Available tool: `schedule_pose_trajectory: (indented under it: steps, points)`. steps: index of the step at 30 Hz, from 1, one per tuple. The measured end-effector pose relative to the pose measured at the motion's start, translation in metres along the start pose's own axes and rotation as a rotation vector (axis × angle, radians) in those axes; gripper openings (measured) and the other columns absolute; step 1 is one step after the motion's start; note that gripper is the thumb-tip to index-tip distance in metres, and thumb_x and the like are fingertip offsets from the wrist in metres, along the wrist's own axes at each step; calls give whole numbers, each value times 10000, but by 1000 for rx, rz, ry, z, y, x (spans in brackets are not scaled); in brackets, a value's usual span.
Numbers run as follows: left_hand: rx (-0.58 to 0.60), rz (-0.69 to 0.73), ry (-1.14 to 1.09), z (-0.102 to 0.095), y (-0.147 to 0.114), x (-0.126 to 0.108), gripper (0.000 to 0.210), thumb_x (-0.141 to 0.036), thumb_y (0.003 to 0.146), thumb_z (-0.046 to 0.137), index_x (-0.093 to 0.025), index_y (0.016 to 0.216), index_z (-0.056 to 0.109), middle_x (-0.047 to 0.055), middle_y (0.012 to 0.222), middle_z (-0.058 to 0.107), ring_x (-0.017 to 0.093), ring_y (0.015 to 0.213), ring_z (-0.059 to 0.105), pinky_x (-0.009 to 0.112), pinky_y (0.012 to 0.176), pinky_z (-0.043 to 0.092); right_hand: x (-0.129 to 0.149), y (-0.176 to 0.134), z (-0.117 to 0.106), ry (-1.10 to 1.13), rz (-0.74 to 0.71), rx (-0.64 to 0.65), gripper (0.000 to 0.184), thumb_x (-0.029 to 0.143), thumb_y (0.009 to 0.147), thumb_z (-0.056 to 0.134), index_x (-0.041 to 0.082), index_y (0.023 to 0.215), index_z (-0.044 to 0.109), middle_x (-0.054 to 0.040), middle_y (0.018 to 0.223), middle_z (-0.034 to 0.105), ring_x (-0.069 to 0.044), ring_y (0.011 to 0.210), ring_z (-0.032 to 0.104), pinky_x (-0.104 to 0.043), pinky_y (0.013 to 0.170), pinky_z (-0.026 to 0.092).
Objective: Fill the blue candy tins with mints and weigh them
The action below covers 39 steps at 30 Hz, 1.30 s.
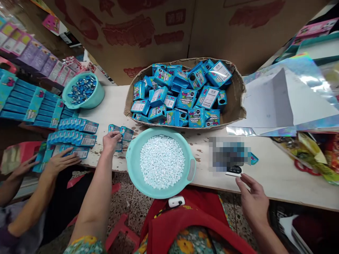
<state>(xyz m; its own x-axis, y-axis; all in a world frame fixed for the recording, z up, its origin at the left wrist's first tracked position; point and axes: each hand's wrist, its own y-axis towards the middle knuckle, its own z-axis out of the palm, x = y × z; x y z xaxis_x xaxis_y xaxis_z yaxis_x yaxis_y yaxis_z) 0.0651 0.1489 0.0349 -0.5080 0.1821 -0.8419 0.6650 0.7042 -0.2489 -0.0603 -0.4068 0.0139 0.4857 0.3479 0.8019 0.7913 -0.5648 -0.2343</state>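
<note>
My left hand (111,141) is pinched over a small group of blue candy boxes (127,133) on the table. A small dark spot shows at its fingertips; what they grip is too small to make out. My right hand (254,199) is open, thumb and fingers apart, close to the front edge of a small scale (234,171). Whatever lies on the scale is blurred out. Between my arms, at the table edge, sits a turquoise colander-like bowl (131,173) full of pale small candies (162,161).
A cut-down cardboard box (239,106) holds many blue candy boxes. At left, a turquoise bowl (102,92) contains shiny blue pieces. A co-worker's hands (59,162) touch rows of blue boxes (86,139). Silvery sheets (265,102) and red scissors (304,168) lie right.
</note>
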Motion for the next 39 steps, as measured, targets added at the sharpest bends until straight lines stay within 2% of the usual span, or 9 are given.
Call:
schedule_pose_trajectory:
  steps: [6,10,14,18,23,25,30,34,39]
  points:
    - [-85,46,19,-3,-19,-18,239,-252,610,654,-120,805,609,-33,607,580,105,530,539,230,529,443,2,2,0,60,-15,-10,465,493,716,682,164,1043,643,-111,1107,605,-252,988,594,-436,865,483]
    - [-123,130,38,14,-60,-27,264,-334,660,658,-190,877,619,-66,619,563,119,535,514,254,536,442,2,2,0,120,-14,15,432,480,743,657,161,1033,632,-110,1087,598,-234,971,586,-423,834,497]
    - [248,337,298,63,-122,-12,291,-452,767,585,-217,928,645,4,832,653,201,775,608,347,740,503,-7,2,-2,150,-3,8,406,466,762,643,157,1024,626,-108,1074,603,-225,972,583,-404,820,506]
    - [570,558,593,131,-183,6,415,-500,857,466,-190,1091,611,110,1160,600,289,1100,514,454,939,421,-10,3,-2,169,10,-10,443,465,770,639,153,1081,600,-123,1116,594,-231,996,583,-405,835,504]
    - [763,752,696,163,-235,15,324,-390,933,347,-197,949,607,99,992,596,246,963,521,409,886,412,13,37,7,206,-121,-103,698,409,730,701,188,1329,418,-151,1326,475,-243,1133,523,-397,886,482]
    - [786,630,585,156,-239,18,262,-388,903,419,-208,814,589,80,898,589,228,897,529,358,825,423,28,58,14,202,-190,-88,714,403,698,726,172,1313,447,-140,1297,502,-244,1132,518,-394,911,466]
    - [623,-1,73,134,-215,15,306,-457,769,579,-203,638,473,10,638,487,153,619,482,252,541,375,76,69,28,201,-289,-4,503,430,674,753,148,1069,619,-66,1004,633,-214,902,594,-369,849,483]
    - [593,-176,-193,118,-194,-17,365,-553,825,414,-201,733,438,16,699,524,93,476,398,219,391,259,125,22,40,172,-537,248,389,378,736,751,214,1064,621,-48,1020,629,-211,926,598,-345,836,487]
    - [553,-267,-752,98,-206,-80,382,-512,796,559,-195,653,402,-41,568,386,62,418,331,180,348,234,157,-33,77,42,-772,561,329,343,800,710,224,1087,600,-68,999,637,-238,938,597,-363,815,487]
